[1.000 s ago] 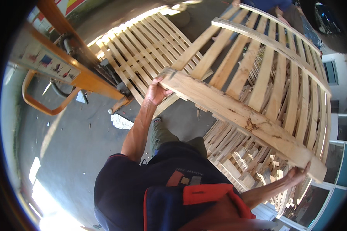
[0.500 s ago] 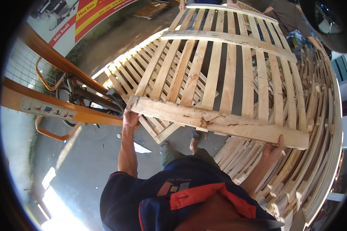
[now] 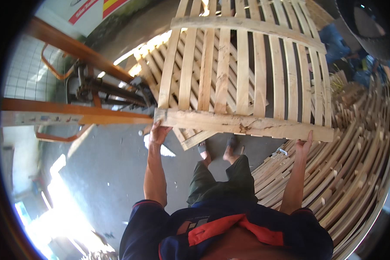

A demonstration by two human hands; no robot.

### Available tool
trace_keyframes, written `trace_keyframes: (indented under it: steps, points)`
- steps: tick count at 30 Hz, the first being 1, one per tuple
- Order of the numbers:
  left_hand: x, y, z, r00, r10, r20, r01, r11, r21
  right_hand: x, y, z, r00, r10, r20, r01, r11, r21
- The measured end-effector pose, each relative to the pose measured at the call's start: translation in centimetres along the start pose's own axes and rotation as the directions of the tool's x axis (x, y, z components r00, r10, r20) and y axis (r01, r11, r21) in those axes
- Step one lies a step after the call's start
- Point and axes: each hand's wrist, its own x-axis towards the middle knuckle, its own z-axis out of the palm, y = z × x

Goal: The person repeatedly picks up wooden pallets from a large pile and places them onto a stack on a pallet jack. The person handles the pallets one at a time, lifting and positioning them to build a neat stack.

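A slatted wooden panel (image 3: 242,123) is held out in front of me, its near thick end board crossing the middle of the view. My left hand (image 3: 159,133) grips the board's left end with fingers wrapped round it. My right hand (image 3: 304,145) grips near the board's right end from beneath. Below the panel another slatted panel (image 3: 190,143) lies at an angle, partly hidden. My sandalled feet (image 3: 216,151) stand on the floor just beyond it toward me.
At left stands an orange pallet lifter (image 3: 52,112) with a hydraulic column and mesh. A tall pile of wooden slatted pieces (image 3: 333,182) fills the right. Blue plastic (image 3: 333,45) lies at the upper right, and a signboard (image 3: 93,15) stands behind the lifter.
The held panel has swung leftward and is now squarer in front of me, with both hands still on it. My view has turned toward the pile. The co-worker seen earlier no longer clearly shows.
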Motion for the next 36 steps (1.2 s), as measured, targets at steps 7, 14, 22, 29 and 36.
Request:
trace_keyframes:
  steps: [7,14,22,29,36]
  points:
    - [-0.3,-4.0,-4.1,0.967,0.063,-0.248,-0.079,0.995,-0.057,10.3,9.0,1.7,0.976,0.187,-0.113,-0.197,0.977,-0.087]
    - [3.7,-11.4,-8.7,0.879,0.026,-0.476,-0.119,0.979,-0.167,19.0,16.4,4.7,0.936,0.352,-0.018,-0.350,0.922,-0.168]
    - [5.3,-15.8,-14.6,0.830,-0.122,-0.544,0.122,0.992,-0.038,26.6,24.7,4.5,0.912,0.409,0.022,-0.382,0.869,-0.316]
    - [6.9,-17.1,-18.1,0.615,-0.180,-0.767,0.298,0.954,0.015,31.8,37.3,3.1,0.912,0.376,-0.164,-0.409,0.811,-0.417]
    - [8.3,-17.7,-24.5,0.632,-0.202,-0.748,0.335,0.942,0.029,38.4,48.3,-5.2,0.848,0.529,0.034,-0.435,0.732,-0.524]
